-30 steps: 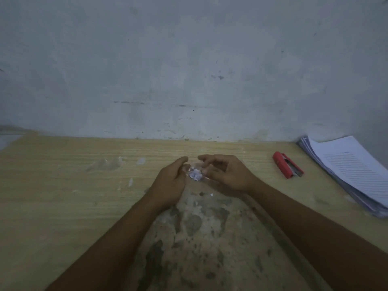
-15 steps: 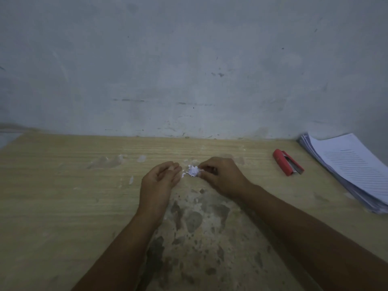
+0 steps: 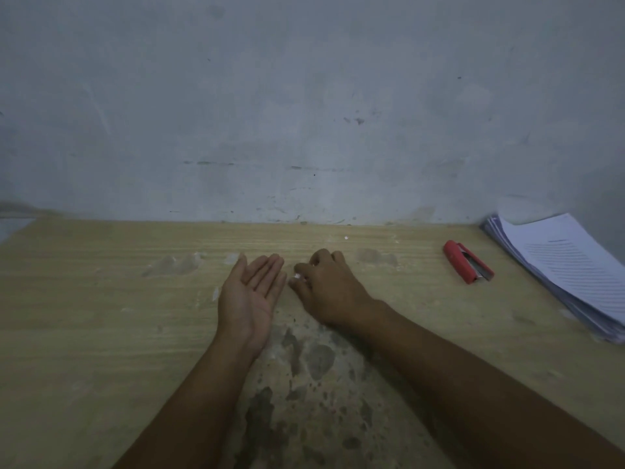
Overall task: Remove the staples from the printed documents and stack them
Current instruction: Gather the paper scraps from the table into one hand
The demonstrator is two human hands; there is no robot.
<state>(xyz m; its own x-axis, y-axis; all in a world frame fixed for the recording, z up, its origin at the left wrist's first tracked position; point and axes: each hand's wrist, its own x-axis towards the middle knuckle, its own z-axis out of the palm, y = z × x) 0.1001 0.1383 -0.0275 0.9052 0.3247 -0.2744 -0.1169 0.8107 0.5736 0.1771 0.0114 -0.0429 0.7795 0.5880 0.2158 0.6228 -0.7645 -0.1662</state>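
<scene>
A stack of printed documents [image 3: 568,265] lies at the table's far right, fanned at its edges. A red stapler [image 3: 468,262] lies on the table just left of the stack. At the table's middle, my left hand [image 3: 252,292] is held palm up with straight fingers and nothing on it. My right hand [image 3: 326,289] rests beside it, knuckles up, fingers curled around small white paper scraps [image 3: 297,275] that peek out at its fingertips.
The wooden table [image 3: 101,316] has a worn, dark, peeled patch [image 3: 304,384] in front of me between my forearms. A stained grey wall [image 3: 304,113] stands right behind the table. A tiny white fleck [image 3: 345,237] lies near the wall.
My left hand has let go of the white scraps and turned palm up. My right hand has closed over the scraps, so most of them are now hidden.
</scene>
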